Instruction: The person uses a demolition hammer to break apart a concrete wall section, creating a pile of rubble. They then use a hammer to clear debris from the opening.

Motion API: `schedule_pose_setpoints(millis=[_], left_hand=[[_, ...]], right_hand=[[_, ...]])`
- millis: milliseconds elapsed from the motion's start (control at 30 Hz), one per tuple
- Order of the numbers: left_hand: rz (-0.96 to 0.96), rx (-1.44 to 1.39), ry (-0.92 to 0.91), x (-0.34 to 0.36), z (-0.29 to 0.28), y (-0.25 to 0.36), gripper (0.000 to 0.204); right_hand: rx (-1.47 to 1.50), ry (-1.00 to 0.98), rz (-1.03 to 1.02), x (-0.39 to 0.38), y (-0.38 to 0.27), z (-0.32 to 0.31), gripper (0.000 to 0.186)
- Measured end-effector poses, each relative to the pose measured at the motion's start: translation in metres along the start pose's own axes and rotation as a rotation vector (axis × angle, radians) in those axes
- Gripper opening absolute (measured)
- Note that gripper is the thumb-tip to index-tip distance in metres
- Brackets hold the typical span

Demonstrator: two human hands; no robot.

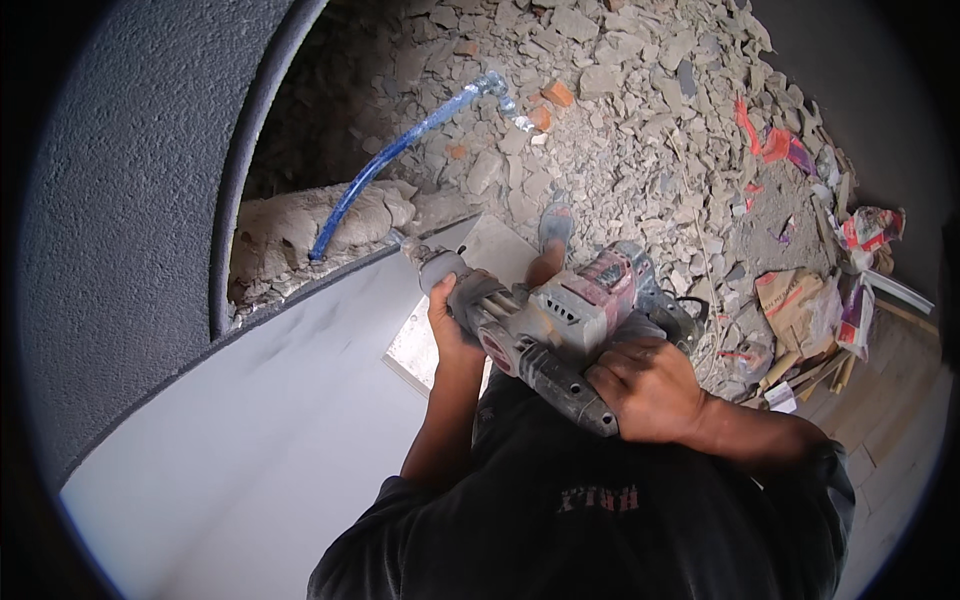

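A dust-coated grey, black and red power hammer [585, 312] lies at the middle of the view, its nose aimed at ten o'clock. The left hand [450, 325] is wrapped around its dark front collar; the right hand [650, 390], at four o'clock, has its fingers closed around the black rear handle. The nose ends just beside a rough, pale mortar ledge [300, 225] at ten o'clock; whether they touch, I cannot tell. From that ledge a bent blue plastic pipe [375, 168] rises toward twelve o'clock. Broken grey rubble [620, 150] spreads from twelve to two o'clock, a crumpled brown paper bag [793, 300] lies at three, and a smooth white panel [230, 450] fills eight.
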State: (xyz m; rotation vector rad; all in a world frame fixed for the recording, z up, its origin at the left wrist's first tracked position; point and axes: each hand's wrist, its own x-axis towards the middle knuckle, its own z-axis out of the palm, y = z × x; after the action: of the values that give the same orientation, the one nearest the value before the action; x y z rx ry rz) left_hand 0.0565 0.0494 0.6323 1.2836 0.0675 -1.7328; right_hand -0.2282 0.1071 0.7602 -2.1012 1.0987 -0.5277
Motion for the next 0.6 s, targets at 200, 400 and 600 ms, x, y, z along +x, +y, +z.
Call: schedule_pose_setpoints(millis=[200,400,600], left_hand=[[-0.012,0.027,0.035,0.01,-0.02,0.009,0.049],[-0.038,-0.006,-0.096,0.027,-0.033,0.028,0.054],[-0.05,0.144,0.057,0.068,-0.024,0.053,0.047]], right_hand=[[0.0,0.027,0.021,0.012,0.004,0.016,0.017],[-0.035,0.056,0.033,0.039,-0.015,0.024,0.017],[0.08,-0.016,0.172,0.059,0.004,0.051,0.024]])
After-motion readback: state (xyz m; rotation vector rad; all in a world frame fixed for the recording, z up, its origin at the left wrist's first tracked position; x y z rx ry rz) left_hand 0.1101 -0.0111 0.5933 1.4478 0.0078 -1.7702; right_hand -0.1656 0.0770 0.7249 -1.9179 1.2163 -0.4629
